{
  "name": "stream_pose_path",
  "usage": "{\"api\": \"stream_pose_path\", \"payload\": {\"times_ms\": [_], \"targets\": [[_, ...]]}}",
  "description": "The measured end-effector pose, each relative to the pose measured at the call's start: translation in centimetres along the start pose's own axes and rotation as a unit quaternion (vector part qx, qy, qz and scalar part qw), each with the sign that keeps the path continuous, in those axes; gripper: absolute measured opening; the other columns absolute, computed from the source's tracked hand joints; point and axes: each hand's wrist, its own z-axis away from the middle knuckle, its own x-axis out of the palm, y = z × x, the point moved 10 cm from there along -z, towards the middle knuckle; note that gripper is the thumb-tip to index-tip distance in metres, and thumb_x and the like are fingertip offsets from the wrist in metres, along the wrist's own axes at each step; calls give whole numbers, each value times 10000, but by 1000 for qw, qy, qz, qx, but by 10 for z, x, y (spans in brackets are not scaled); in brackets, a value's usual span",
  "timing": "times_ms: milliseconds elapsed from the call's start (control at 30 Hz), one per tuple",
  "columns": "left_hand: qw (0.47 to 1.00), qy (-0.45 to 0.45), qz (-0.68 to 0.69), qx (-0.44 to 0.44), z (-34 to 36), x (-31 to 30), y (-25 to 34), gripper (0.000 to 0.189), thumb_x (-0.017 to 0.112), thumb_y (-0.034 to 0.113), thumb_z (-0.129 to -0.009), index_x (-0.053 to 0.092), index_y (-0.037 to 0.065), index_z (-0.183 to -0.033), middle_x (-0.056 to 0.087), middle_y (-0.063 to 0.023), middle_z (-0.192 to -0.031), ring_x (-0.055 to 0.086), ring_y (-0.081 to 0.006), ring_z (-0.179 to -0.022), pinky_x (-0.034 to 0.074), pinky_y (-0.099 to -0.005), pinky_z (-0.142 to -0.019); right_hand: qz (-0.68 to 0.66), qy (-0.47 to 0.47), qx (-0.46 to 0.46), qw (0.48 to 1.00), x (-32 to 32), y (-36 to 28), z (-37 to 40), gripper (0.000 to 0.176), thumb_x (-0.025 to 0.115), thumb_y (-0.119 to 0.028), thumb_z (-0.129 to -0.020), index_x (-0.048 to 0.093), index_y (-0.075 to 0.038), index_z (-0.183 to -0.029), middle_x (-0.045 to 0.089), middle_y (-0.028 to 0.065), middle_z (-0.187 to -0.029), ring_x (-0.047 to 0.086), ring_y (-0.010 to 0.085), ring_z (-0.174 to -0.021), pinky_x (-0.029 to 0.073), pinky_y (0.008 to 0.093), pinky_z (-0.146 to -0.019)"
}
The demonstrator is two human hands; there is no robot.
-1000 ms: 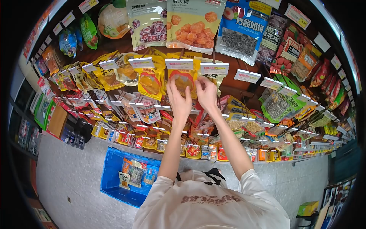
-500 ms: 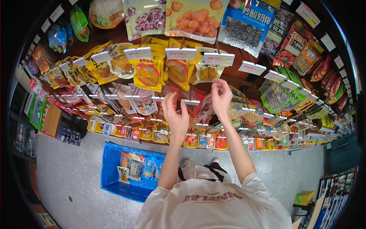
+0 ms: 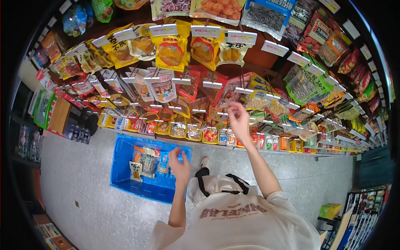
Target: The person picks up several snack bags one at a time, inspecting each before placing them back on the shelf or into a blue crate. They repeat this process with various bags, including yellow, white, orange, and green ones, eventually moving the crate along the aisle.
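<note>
bright even light, fisheye warp, dark corners

1. Blue rectangular plastic crate [image 3: 125,187], open-topped, stands level on the grey tiled floor [image 3: 75,175].
2. Flat printed snack packets [image 3: 149,164] lie inside its far half, seemingly overlapping.

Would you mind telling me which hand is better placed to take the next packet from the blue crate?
Probably the left hand: it hangs open right above the blue crate and its packets, while the right hand is up by the hanging snacks.
</note>
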Motion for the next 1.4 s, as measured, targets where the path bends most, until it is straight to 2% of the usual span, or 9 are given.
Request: {"api": "stream_pose_path", "payload": {"times_ms": [233, 300, 433, 600, 1000, 1067, 1200, 1267, 1400], "targets": [[992, 74, -80, -70, 108, -97, -38, 166, 636, 9, -843, 603, -29, -1002, 615, -152, -870, 601, -300, -799, 481, -382, -703, 11, -88, 49, 995, -2, 31, 156, 227, 629, -101, -907, 624, -10, -1116, 696, 95, -899, 651, 136, -758, 516, 280, -673], [985, 70, -98, -126, 143, -119, -52, 178, 649, -2, -825, 605, -29, -996, 617, -158, -895, 606, -295, -801, 483, -386, -698, -12, -117, 134, 984, 2, 63, 211, 221, 636, -100, -902, 639, -10, -1104, 707, 106, -911, 667, 145, -793, 526, 285, -698], [980, 33, -149, -130, 199, -157, -48, 191, 676, 5, -817, 628, 24, -1001, 649, -98, -771, 623, -215, -686, 493, -347, -652, -45, -154, 205, 966, 8, 88, 319, 202, 645, -97, -894, 652, -3, -1073, 709, 99, -892, 675, 148, -808, 529, 286, -718], [972, 47, -176, -146, 224, -210, -37, 167, 659, 20, -821, 677, 29, -987, 704, -131, -798, 683, -226, -713, 523, -340, -675, -53, -317, 263, 910, 41, 113, 422, 236, 678, -146, -867, 680, 2, -1051, 713, 126, -921, 689, 200, -855, 538, 311, -787], [948, 68, -211, -230, 249, -284, -61, 79, 675, 74, -854, 692, -4, -856, 668, -79, -672, 609, -127, -613, 478, -280, -594, -40, -399, 265, 877, 131, 65, 442, 309, 673, -213, -871, 658, 21, -1073, 714, 157, -949, 694, 235, -882, 548, 341, -760], [934, 48, -202, -291, 256, -298, -80, 119, 693, 115, -840, 695, -3, -844, 682, -105, -701, 626, -179, -617, 496, -323, -615, -45, -412, 260, 872, 160, 69, 448, 288, 675, -194, -875, 662, 16, -1071, 714, 139, -944, 685, 209, -876, 538, 323, -768], [939, 56, -180, -287, 247, -328, -123, 149, 686, 129, -848, 699, -14, -889, 696, -114, -751, 654, -193, -686, 510, -326, -664, -35, -440, 284, 851, 219, 70, 457, 262, 678, -169, -879, 670, 14, -1067, 713, 118, -943, 672, 180, -866, 528, 303, -772], [951, 33, -184, -248, 220, -337, -147, 185, 681, 133, -852, 695, -17, -958, 708, -147, -868, 673, -232, -803, 519, -339, -734, -34, -453, 289, 843, 254, 75, 460, 265, 677, -176, -881, 673, 12, -1067, 713, 117, -945, 670, 179, -860, 527, 304, -765], [945, -34, -174, -274, 131, -333, -224, 267, 684, 150, -853, 667, -19, -1059, 687, -194, -1027, 658, -299, -943, 512, -380, -816, -7, -460, 324, 827, 330, 90, 471, 271, 664, -201, -891, 682, 4, -1067, 707, 96, -925, 662, 164, -836, 518, 296, -730]]}}
